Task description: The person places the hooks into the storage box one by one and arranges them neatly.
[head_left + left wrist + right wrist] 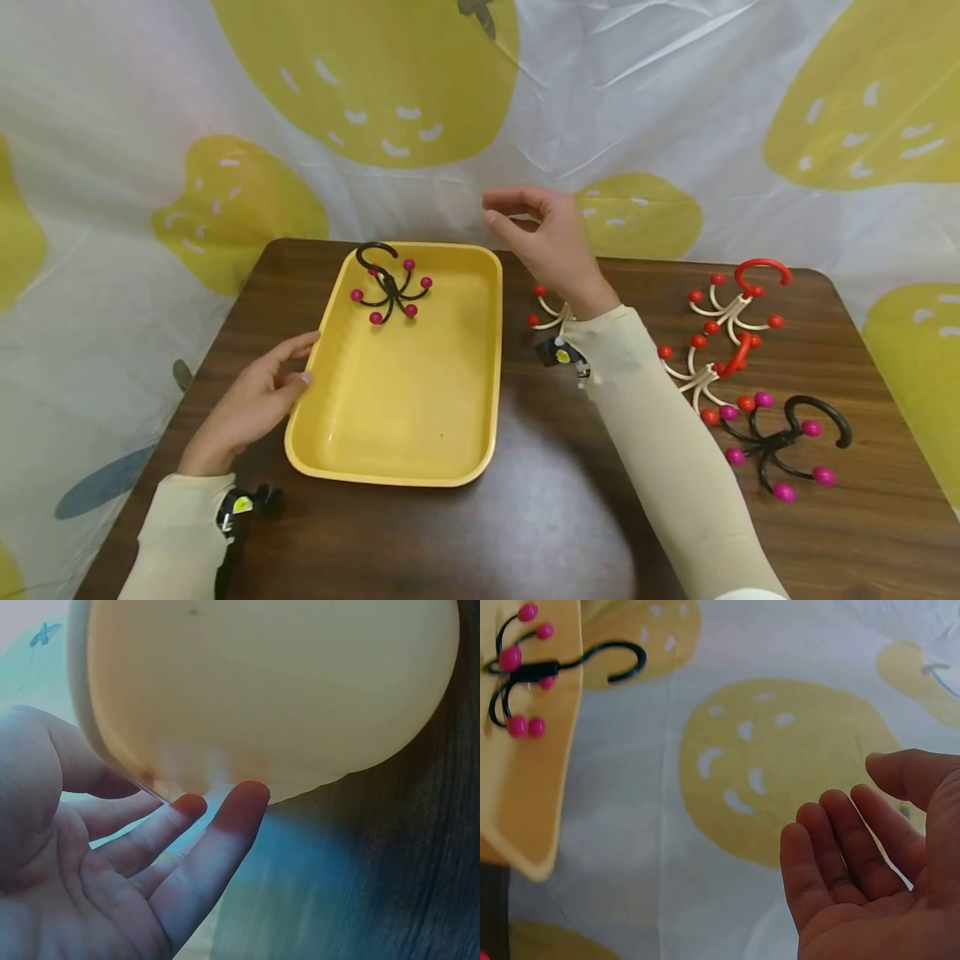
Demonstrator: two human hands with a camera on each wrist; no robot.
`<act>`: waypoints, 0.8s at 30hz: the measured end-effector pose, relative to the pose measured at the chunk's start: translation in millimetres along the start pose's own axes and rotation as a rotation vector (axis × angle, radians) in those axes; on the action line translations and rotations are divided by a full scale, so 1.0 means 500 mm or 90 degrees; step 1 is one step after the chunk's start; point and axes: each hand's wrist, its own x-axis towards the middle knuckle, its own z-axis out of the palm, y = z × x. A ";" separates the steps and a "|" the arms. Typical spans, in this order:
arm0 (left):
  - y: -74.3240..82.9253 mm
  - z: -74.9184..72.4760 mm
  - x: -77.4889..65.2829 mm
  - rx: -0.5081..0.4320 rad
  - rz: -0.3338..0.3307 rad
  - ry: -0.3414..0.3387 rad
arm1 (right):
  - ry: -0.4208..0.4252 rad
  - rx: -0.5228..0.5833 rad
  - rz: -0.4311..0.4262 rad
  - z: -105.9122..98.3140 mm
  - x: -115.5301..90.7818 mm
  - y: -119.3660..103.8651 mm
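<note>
A yellow tray (420, 479) stands on the table; in the left wrist view its wall (315, 690) looks translucent. My left hand (255, 400) rests on the tray's left side, its fingertips (244, 802) touching the outer wall. At the tray's far left corner lies a black multi-arm hook hanger (390, 287) with magenta ball tips; its hook (641, 656) reaches over the rim in the right wrist view. Raised beyond the tray's far right corner, my right hand (555, 242) holds nothing. Its fingers (832, 847) are loosely bent, thumb apart from them.
On the right of the brown table (555, 525) are a cream hanger with red hook (731, 312), another cream one (701, 379), and a black one (772, 442). A further cream hanger (555, 317) is partly hidden by my right forearm. A fruit-patterned cloth (420, 200) hangs behind.
</note>
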 end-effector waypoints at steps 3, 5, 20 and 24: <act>-0.002 0.001 0.000 0.000 -0.002 0.004 | 0.014 -0.013 -0.001 -0.027 -0.010 -0.004; -0.005 0.003 -0.001 0.001 -0.005 0.008 | 0.018 -0.017 -0.006 -0.042 -0.015 -0.003; -0.014 0.001 -0.007 -0.028 -0.037 0.000 | 0.065 -0.015 0.001 -0.114 -0.069 0.019; -0.014 0.000 -0.010 -0.017 -0.036 0.009 | 0.074 -0.021 0.016 -0.127 -0.078 0.041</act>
